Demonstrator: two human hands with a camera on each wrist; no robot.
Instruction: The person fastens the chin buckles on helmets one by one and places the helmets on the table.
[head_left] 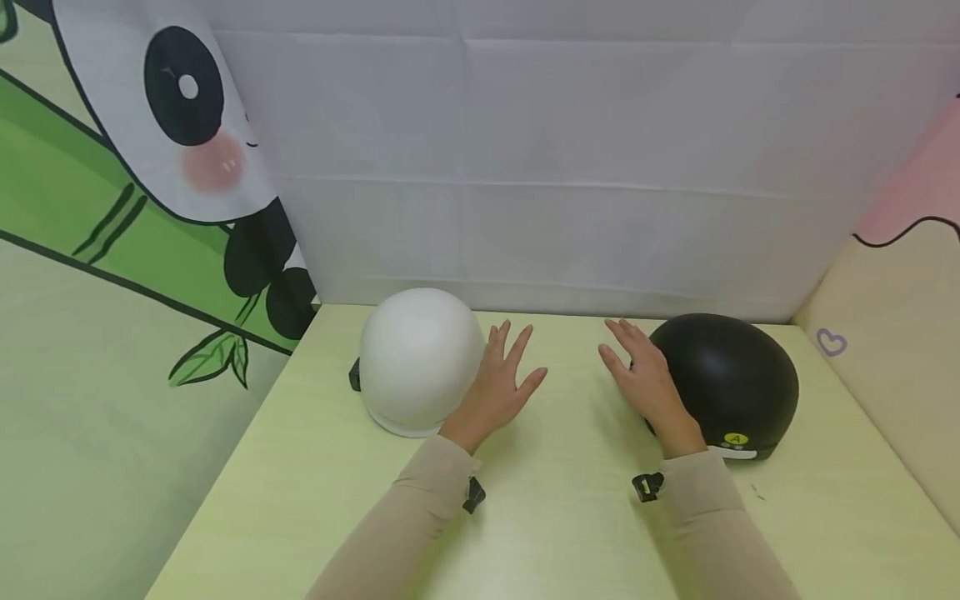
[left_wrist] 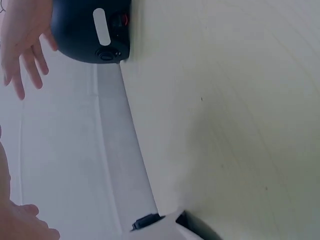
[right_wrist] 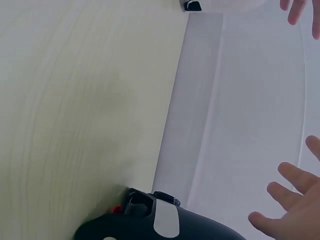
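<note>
A white helmet [head_left: 420, 358] sits dome up on the left half of the table, a dark buckle or clip showing at its left side. To its right stands a black helmet [head_left: 727, 383] with a round yellow sticker and a pale strip low on its shell. My left hand [head_left: 498, 383], fingers spread, is held over the white helmet's right side and overlaps it in the head view. My right hand [head_left: 648, 379] reaches forward with straight fingers by the left side of the black helmet [right_wrist: 200, 227]. Neither hand holds anything.
The pale yellow table [head_left: 555, 517] ends at a white cloth backdrop [head_left: 570, 167]. A panel with a painted panda and bamboo [head_left: 112, 208] stands on the left, and a beige and pink panel [head_left: 900, 333] on the right. Both wrists carry a strapped black device [head_left: 648, 487].
</note>
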